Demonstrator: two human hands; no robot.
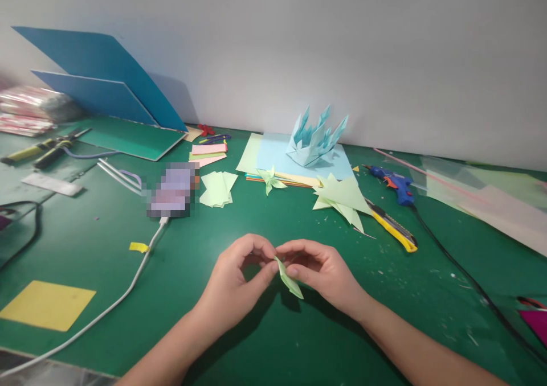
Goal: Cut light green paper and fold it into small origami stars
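Observation:
Both hands meet low over the green cutting mat [265, 329], pinching a small folded piece of light green paper [289, 280]. My left hand [237, 280] grips its upper end between thumb and forefinger. My right hand [320, 269] pinches the same end from the other side, fingers curled. The lower tip of the folded paper points down toward the mat.
Behind the hands lie light green folded shapes [342, 201], cut green papers [217, 188], a small green folded figure [270, 178], a blue paper crown-like model [314, 138] on coloured sheets, a yellow utility knife [395, 229], a blue glue gun [391, 182], a phone [173, 191] with a white cable, and a yellow square [47, 305].

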